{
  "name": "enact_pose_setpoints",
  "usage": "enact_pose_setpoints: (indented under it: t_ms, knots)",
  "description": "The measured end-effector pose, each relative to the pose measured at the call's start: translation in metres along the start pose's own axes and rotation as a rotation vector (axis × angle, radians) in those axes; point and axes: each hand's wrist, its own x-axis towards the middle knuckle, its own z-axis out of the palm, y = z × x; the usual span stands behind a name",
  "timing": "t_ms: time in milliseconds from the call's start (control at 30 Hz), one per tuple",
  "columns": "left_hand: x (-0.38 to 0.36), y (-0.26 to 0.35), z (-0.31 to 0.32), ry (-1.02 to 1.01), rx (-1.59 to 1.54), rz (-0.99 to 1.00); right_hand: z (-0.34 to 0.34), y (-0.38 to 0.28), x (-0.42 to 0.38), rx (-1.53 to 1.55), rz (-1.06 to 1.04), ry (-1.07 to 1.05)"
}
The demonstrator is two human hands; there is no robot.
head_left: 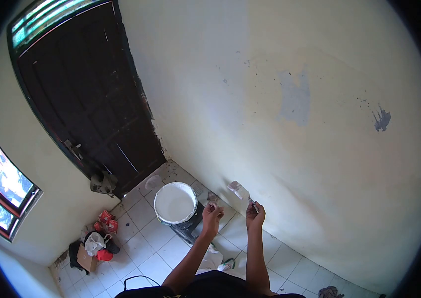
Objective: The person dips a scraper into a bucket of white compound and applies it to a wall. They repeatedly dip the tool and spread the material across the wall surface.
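My right hand (255, 216) is closed round the handle of a paintbrush (241, 191). The brush is tilted up to the left, its wide bristle end close to the wall (290, 164). To its left, my left hand (212, 218) is raised with the fingers drawn together. Whether anything is between those fingers is too small to tell. Beside the left hand stands a round bucket (157, 212) with white paint (175, 201) in it. It rests on a dark stool (189, 228).
A dark wooden door (81, 94) with a handle is at the left. Below the window (2, 174), a pile of red packets (106, 221), bags and a cardboard piece (87, 259) lies on the tiled floor (158, 238). Grey patches (295, 97) mark the wall. A crumpled cloth (329, 292) lies at lower right.
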Motion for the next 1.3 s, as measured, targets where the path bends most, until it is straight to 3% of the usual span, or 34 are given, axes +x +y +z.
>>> enact_pose_setpoints:
  t_ms: [267, 500, 700, 967, 1100, 1300]
  knots:
    - [0.015, 0.041, -0.025, 0.087, -0.080, 0.098, 0.036, 0.028, -0.023, -0.017, 0.150, -0.099]
    - [0.033, 0.111, -0.023, 0.014, -0.185, 0.232, 0.087, 0.072, -0.035, -0.081, 0.181, -0.218]
    - [0.038, 0.169, -0.078, 0.005, -0.216, 0.256, 0.084, 0.148, -0.032, -0.036, 0.304, -0.225]
    - [0.062, 0.180, -0.143, 0.101, -0.054, 0.206, 0.062, 0.214, -0.029, -0.079, 0.392, -0.135]
    - [0.088, 0.183, -0.175, 0.279, -0.095, 0.222, 0.055, 0.229, -0.004, -0.204, 0.381, -0.080]
    - [0.133, 0.201, -0.266, 0.595, -0.033, 0.412, 0.045, 0.248, 0.059, -0.454, 0.395, -0.074]
